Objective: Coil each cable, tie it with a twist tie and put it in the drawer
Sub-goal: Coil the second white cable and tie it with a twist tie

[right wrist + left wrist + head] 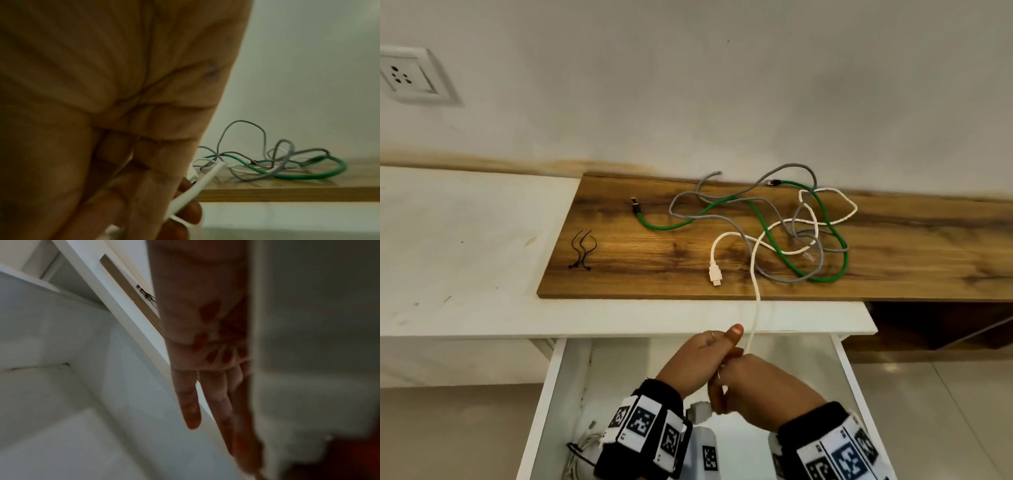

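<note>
A white cable runs from the wooden board down over the counter edge to my two hands, which meet above the open drawer. My right hand pinches the white cable between thumb and fingers. My left hand is against it with the thumb raised; in the left wrist view the left hand's fingers are straight and no cable shows in them. The white plug lies on the board. A green cable and a grey cable lie tangled there. Black twist ties lie at the board's left end.
A tied white coil lies in the drawer's near left corner. The board sits on a white counter against the wall, with a wall socket at upper left. A dark open shelf is at the right.
</note>
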Demonstrator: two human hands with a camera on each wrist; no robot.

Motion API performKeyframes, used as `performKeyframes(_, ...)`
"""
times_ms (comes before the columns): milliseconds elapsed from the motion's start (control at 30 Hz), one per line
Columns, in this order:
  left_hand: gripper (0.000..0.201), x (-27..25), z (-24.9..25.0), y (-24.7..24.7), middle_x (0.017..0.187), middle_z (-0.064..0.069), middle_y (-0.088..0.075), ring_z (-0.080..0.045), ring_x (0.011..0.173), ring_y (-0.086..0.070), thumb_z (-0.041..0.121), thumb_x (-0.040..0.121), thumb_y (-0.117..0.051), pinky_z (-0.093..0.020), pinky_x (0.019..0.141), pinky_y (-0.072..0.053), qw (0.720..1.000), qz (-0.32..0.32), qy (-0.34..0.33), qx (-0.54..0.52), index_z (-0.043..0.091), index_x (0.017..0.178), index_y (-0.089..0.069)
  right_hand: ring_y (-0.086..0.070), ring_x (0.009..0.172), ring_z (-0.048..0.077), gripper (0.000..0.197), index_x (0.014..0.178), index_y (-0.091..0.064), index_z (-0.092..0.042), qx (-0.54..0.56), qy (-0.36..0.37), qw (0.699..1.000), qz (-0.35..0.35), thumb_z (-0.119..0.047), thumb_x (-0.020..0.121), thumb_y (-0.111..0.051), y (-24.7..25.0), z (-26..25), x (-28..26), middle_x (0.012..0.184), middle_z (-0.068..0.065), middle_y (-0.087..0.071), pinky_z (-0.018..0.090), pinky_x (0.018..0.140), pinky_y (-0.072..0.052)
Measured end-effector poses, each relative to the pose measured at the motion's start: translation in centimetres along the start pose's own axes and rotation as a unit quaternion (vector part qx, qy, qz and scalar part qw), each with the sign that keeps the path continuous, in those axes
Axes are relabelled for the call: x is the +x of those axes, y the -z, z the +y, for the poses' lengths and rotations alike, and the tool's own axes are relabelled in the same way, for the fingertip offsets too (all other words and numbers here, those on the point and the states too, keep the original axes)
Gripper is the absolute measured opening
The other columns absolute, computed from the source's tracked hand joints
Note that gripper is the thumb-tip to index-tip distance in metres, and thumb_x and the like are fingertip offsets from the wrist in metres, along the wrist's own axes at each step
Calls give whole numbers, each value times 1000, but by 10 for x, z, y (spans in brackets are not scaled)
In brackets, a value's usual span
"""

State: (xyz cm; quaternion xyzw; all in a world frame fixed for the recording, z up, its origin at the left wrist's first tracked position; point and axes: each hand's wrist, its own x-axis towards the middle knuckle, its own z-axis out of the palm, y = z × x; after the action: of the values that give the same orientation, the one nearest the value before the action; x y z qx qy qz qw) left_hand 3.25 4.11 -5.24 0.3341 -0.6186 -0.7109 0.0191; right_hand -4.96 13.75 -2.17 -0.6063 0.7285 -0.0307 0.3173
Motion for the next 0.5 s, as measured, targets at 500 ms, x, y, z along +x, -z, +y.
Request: performKeyframes(500, 22, -3, 2, -4, 90, -4, -72, -14, 87, -67, -13, 87, -54, -25, 76, -56, 983, 53, -108, -137, 7, 89, -63, -51, 73, -3, 42, 85, -68, -38, 14, -105, 993, 47, -1, 80, -50, 32, 48, -26, 80, -19, -56, 11, 70, -39)
